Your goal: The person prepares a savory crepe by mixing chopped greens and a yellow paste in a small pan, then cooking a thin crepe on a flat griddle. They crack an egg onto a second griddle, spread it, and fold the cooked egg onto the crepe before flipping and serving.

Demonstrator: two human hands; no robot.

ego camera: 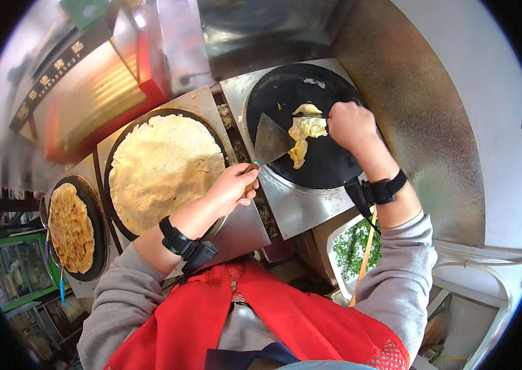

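Note:
My left hand grips the wooden handle of a triangular metal scraper. Its blade reaches over the left side of a round black griddle, with one corner by a clump of cooked egg. At the egg's right, my right hand is closed in a fist, knuckles up. A thin dark edge runs from this fist across the egg and looks like a tool's blade seen edge-on; its handle is hidden in the fist. White and yellow parts of the egg lie on both sides of that edge.
On the middle griddle lies a large pale flatbread; a browned flatbread covers much of the left griddle. A red-framed sausage roller grill bearing writing stands behind. Chopped greens fill a white tub below. A metal wall bounds the right.

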